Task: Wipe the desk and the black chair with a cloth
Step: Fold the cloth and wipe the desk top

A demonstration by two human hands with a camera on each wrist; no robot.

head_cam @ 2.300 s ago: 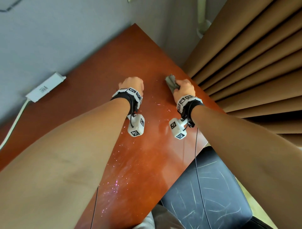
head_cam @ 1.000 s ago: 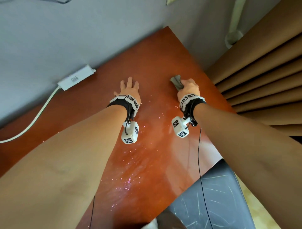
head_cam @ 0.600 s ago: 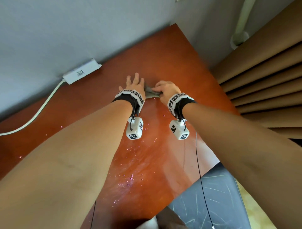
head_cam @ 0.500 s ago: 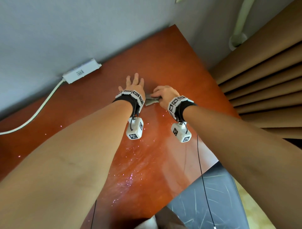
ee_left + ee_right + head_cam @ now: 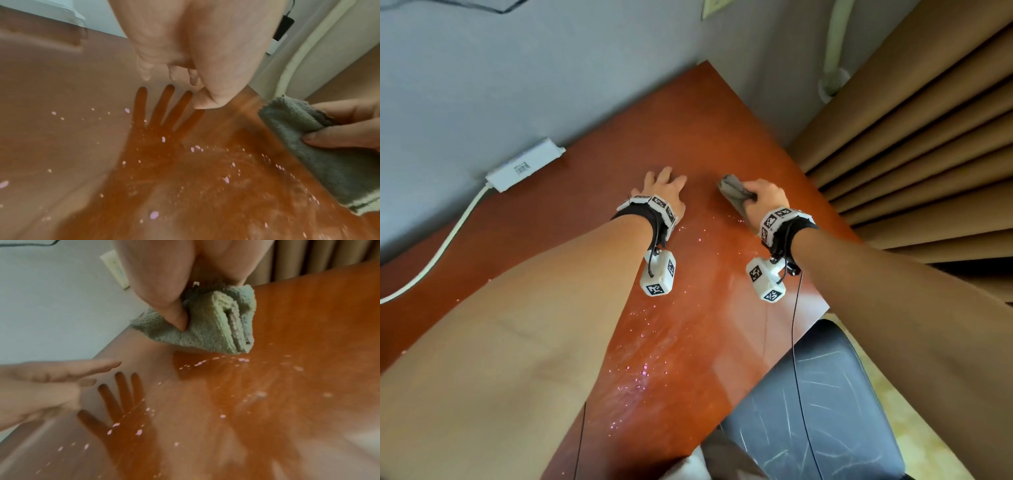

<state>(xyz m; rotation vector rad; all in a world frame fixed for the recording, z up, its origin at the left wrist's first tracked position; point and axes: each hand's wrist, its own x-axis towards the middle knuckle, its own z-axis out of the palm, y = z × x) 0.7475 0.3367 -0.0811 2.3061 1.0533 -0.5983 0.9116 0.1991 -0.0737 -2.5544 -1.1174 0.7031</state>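
The right hand (image 5: 765, 198) grips a folded grey cloth (image 5: 207, 331) on the reddish desk (image 5: 688, 325), thumb dug in. The left hand (image 5: 664, 192), fingers straight, seemingly hovers just beside it.

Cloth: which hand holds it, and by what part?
The right hand grips the folded grey cloth by its bunched upper folds, thumb pressed into its side. The left hand holds nothing.

Bench (image 5: 688, 342): reddish-brown wood-look top, glossy enough to mirror fingers, dotted with pale specks. Cloth (image 5: 207, 331): grey-green terry, nubbly, matt, folded thick. Chair seat (image 5: 808, 411): black leather-like, slight sheen, scored with pale scratches; curtain (image 5: 911, 137): tan, matt fabric.
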